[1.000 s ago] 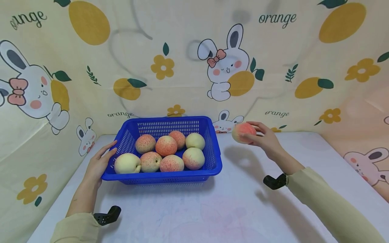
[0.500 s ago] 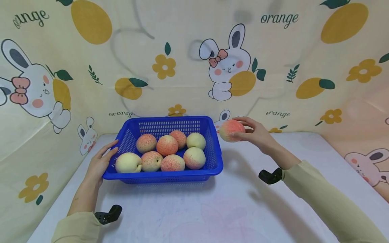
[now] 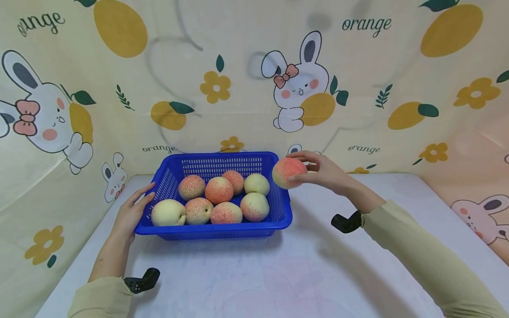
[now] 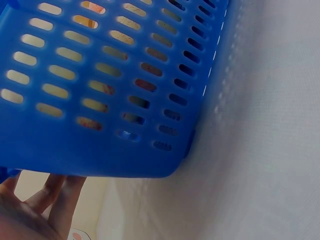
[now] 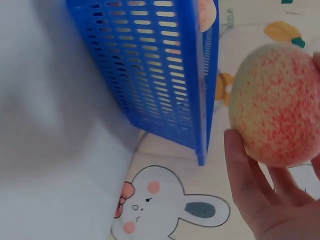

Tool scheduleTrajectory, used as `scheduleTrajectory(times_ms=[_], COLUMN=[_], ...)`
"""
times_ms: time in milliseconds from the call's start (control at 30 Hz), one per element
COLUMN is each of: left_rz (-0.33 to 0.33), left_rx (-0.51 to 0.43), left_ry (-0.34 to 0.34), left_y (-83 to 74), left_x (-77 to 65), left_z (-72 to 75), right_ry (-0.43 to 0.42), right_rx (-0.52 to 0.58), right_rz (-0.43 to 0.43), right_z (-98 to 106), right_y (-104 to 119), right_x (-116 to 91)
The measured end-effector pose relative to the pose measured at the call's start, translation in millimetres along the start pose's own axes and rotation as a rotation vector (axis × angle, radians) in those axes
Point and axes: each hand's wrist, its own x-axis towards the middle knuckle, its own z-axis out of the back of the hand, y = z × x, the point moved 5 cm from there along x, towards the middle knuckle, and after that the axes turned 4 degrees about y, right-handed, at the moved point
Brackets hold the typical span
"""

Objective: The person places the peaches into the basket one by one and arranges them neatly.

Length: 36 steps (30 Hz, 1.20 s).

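Note:
A blue slotted plastic basket [image 3: 218, 232] stands on the table with several peaches, among them a pale yellow peach [image 3: 167, 213] and a red-speckled peach [image 3: 219, 190]. My left hand [image 3: 129, 215] grips the basket's left rim; in the left wrist view its fingers [image 4: 67, 202] show beside the rim. My right hand [image 3: 326, 174] holds another peach [image 3: 287, 173], yellow with a red blush, between thumb and fingers. This peach is in the air by the basket's right rim. The right wrist view shows it close up, apart from the basket wall [image 5: 150, 75].
The white table [image 3: 238, 274] extends in front of the basket and to its right. A cloth backdrop [image 3: 246, 88] printed with rabbits and oranges hangs behind and at both sides. Black wrist cameras [image 3: 143, 281] sit at both cuffs.
My right hand has carried the peach leftward, from well right of the basket to its right rim. The left hand and the basket stay put.

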Motion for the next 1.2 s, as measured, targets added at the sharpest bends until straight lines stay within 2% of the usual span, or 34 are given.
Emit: scheduleTrajectory(times_ms=[333, 700, 967, 1200], left_rz=[0.006, 0.001, 0.011, 0.014], left_rx=[0.021, 0.021, 0.013, 0.021], left_ry=[0.002, 0.003, -0.002, -0.007], left_y=[-0.2, -1.5, -0.5, -0.6], left_x=[-0.2, -0.8, 0.0, -0.6], left_z=[0.3, -0.1, 0.6, 0.2], right_ry=[0.156, 0.364, 0.481, 0.541], right_rx=[-0.052, -0.172, -0.246, -0.266], right_rz=[0.049, 0.095, 0.075, 0.049], right_z=[-13, -36, -52, -65], right_y=[20, 40, 44, 45], right_x=[8, 15, 19, 22])
